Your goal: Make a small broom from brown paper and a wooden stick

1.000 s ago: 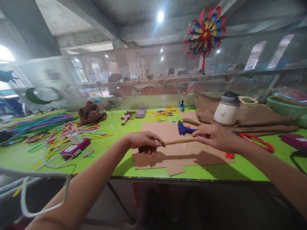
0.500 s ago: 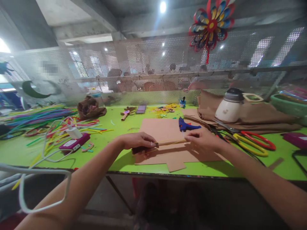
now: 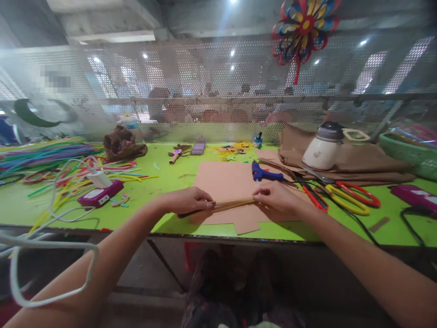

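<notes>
Near the front edge of the green table (image 3: pixel 143 214), both hands hold a thin wooden stick (image 3: pixel 234 203) level just above the cardboard sheet (image 3: pixel 225 182). The left hand (image 3: pixel 186 200) closes its fingers around the stick's dark left end, while the right hand (image 3: pixel 276 200) pinches the other end between thumb and fingertips. The stick looks bare apart from that dark end, so the work on it seems early, with most of it left. Just beyond the right hand lies a blue glue gun (image 3: pixel 261 173) on the cardboard, and to its right are scissors (image 3: pixel 348 198). Towards the far left corner lie coloured strips (image 3: pixel 51 157); a white jug (image 3: pixel 322 148) rests on brown cloth at the far right.
</notes>
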`<state>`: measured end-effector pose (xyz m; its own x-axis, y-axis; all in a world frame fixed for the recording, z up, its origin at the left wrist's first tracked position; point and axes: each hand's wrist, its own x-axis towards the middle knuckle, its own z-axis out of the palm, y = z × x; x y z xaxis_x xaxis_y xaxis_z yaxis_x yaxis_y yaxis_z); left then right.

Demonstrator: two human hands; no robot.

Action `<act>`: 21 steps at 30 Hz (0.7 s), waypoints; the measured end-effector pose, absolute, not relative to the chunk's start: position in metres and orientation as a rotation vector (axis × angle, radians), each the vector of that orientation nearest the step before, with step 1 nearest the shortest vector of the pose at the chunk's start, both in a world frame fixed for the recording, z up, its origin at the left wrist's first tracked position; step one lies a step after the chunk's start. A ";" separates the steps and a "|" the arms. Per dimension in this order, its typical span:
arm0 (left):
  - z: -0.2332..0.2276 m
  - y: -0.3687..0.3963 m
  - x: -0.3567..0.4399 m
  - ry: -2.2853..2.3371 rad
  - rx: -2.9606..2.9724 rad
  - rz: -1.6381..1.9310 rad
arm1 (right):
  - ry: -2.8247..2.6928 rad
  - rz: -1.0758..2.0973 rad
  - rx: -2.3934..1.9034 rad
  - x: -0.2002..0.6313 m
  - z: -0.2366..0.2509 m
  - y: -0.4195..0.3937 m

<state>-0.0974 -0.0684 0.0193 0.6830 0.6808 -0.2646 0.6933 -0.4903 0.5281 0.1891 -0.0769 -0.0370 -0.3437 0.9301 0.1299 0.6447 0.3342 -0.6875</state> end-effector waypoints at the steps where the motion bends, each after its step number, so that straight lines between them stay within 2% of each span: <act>1: 0.019 -0.070 -0.096 1.039 2.346 -0.017 | -2.106 0.708 -1.386 0.189 -0.037 -0.077; 13: 0.014 -0.086 -0.088 1.162 2.661 -0.034 | -2.206 0.643 -1.392 0.194 -0.030 -0.078; 21: -0.006 -0.104 -0.045 1.323 2.886 0.333 | -2.130 0.697 -1.402 0.195 -0.037 -0.079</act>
<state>-0.0448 -0.1036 -0.0057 0.6349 0.7436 0.2098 0.7542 -0.6554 0.0404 0.1949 -0.0788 -0.0374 -0.3502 0.9287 0.1220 0.6767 0.3409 -0.6525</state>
